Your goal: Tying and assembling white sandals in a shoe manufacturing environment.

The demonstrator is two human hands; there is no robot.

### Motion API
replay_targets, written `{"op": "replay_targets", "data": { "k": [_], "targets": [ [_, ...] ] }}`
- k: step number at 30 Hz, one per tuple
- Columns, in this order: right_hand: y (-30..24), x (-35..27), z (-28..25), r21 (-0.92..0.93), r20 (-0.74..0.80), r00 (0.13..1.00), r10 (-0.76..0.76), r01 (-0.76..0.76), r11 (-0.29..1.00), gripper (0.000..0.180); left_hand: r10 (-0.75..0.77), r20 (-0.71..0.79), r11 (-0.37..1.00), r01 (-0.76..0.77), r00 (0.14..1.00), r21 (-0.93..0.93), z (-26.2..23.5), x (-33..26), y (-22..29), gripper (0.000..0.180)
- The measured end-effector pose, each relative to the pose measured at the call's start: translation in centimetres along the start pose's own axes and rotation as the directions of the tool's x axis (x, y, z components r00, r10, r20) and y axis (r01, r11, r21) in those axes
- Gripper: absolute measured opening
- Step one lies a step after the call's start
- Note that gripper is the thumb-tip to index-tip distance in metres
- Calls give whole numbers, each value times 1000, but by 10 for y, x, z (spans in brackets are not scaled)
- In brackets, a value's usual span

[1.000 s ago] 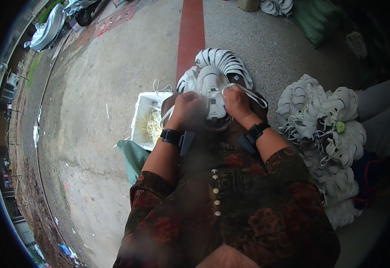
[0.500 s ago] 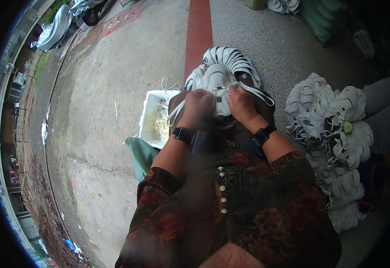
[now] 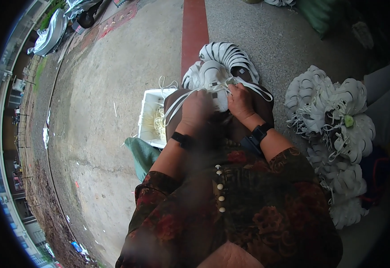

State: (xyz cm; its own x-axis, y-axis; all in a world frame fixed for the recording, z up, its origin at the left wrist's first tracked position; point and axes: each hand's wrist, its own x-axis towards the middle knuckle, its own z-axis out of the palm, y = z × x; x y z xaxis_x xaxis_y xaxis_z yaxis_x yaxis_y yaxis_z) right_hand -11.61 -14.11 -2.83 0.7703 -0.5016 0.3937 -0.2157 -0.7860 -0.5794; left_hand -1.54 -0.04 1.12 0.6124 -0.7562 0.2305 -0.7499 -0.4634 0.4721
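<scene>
A white shoe upper (image 3: 213, 73) lies across my lap, with its toe end pointing away from me. White shoelace (image 3: 256, 88) runs across its eyelet area and trails out in loops on both sides. My left hand (image 3: 196, 108) is closed at the upper's left edge with lace between its fingers; it looks hazy. At the right edge, my right hand (image 3: 240, 102) pinches the lace near the throat. Both hands partly cover the lacing. Just beyond, a fanned stack of white uppers (image 3: 226, 52) rests against my knees.
To the left stands a white box (image 3: 144, 118) of loose cream laces, beside a green cloth or sack (image 3: 142, 156). Bundled white uppers (image 3: 308, 98) are piled on my right. A green sack (image 3: 320, 18) sits at the far right. A red stripe (image 3: 194, 31) crosses the concrete floor.
My left hand has drawn slightly left and nearer to me, and the lace loop on that side is wider. My right hand stays at the lacing. The whole view has shifted slightly.
</scene>
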Motion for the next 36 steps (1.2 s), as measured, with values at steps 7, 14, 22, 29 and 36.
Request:
{"op": "replay_targets", "data": {
  "k": [7,14,22,29,36],
  "targets": [
    [11,7,6,106,-64,998,0,7,994,25,2,1,1000,-2,1000,3,4,13,-15,12],
    [-36,13,-11,35,-6,991,-134,134,990,8,-116,68,967,128,991,-219,5,14,-30,16],
    [-45,31,17,-147,125,900,-418,434,889,6,-70,62,948,86,996,-307,5,11,-36,20],
    [-29,15,-59,-167,10,954,-300,297,940,7,-259,19,902,249,966,-354,-7,1,-18,20],
    [-29,14,-54,67,72,969,-237,232,970,6,197,-27,827,-181,980,-532,-10,9,9,19]
  ]
}}
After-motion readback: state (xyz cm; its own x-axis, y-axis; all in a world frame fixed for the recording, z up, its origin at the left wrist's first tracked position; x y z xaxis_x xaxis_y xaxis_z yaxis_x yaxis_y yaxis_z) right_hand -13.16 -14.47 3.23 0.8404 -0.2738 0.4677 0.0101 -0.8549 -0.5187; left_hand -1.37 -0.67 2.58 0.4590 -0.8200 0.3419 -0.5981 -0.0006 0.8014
